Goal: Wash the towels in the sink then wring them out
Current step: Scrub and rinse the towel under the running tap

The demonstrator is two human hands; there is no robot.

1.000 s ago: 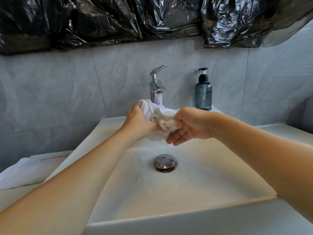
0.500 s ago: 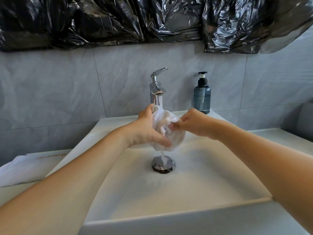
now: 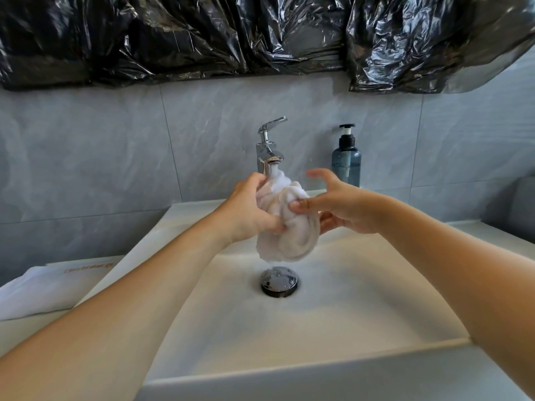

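Here, black plastic sheeting (image 3: 202, 39) spans the far wall above a white sink (image 3: 318, 328). A bunched white towel (image 3: 285, 227) hangs under the running faucet (image 3: 267, 151), above the drain (image 3: 279, 281). The left hand (image 3: 246, 212) grips it; the right hand (image 3: 341, 206) pinches its right side. A soap bottle (image 3: 346, 160) stands far right.

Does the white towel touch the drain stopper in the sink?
Apart. The head view shows bare basin between the towel, held up by both hands, and the drain stopper.
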